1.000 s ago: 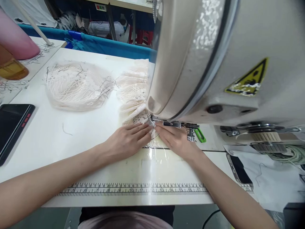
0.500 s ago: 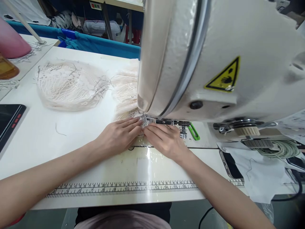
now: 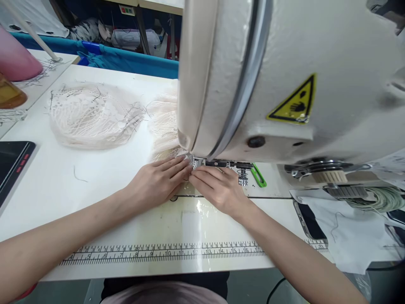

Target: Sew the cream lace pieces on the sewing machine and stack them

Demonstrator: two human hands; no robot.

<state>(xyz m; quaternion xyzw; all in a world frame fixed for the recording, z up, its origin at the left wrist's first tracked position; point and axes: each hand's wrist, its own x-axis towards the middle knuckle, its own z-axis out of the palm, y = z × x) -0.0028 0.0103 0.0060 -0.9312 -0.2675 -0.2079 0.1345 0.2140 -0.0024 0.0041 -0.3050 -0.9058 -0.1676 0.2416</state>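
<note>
- The left hand (image 3: 158,183) lies flat, palm down, fingers stretched out and close together, pressing the near end of the lace strip (image 3: 164,126) onto the table (image 3: 63,185); nothing is gripped
- The right hand (image 3: 215,188) also lies flat and open, fingers pointing up and to the left toward the presser foot (image 3: 196,162), fingertips resting on the same end of the fabric
- The two sets of fingertips meet just in front of the presser foot, almost touching each other
- The lace strip is cream-coloured and gathered into pleats; its long axis runs away from the person, from under the hands, under the foot and out behind the sewing machine (image 3: 284,76) toward the far table edge
- How far the strip goes on behind the machine head cannot be told, as the head hides it
- A separate heap of lace (image 3: 91,114), with dark loose threads at its edges, lies to the left of the strip, apart from it
- A green clip (image 3: 258,175) sits on the machine bed just right of the right hand
- A printed ruler (image 3: 164,252) runs along the near table edge, crosswise to the strip
- A dark tablet (image 3: 11,162) lies at the left edge, a phone (image 3: 308,221) at the right beside a white cloth (image 3: 351,232)
</note>
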